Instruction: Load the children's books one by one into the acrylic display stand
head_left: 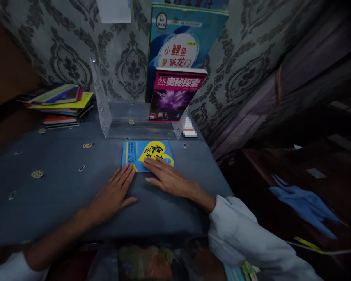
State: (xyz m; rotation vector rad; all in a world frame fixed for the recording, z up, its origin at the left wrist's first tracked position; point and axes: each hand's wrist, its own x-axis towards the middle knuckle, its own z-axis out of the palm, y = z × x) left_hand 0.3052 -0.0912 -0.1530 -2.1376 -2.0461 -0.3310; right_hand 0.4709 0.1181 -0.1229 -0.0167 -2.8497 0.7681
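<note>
A blue book (134, 152) with a yellow heart-like shape and dark characters lies flat on the grey-blue tabletop, turned sideways to me. My left hand (114, 193) lies with its fingers stretched out, their tips at the book's near left corner and the thumb apart on the table. Over the book's near right part rests my right hand (166, 175), fingers extended and covering some of the cover, thumb apart. Neither hand grips anything. Just behind the book stands a clear acrylic rack (101, 97), with a purple-and-black book (172, 95) upright at its right side.
Behind the purple book rises a larger teal book (190, 27). A stack of books (62, 103) sits at the table's back left. Next to the rack's right end is a small white object (189, 128), blurred out. The table (61, 195) ends at the right, beyond which lies a blue cloth (305, 203).
</note>
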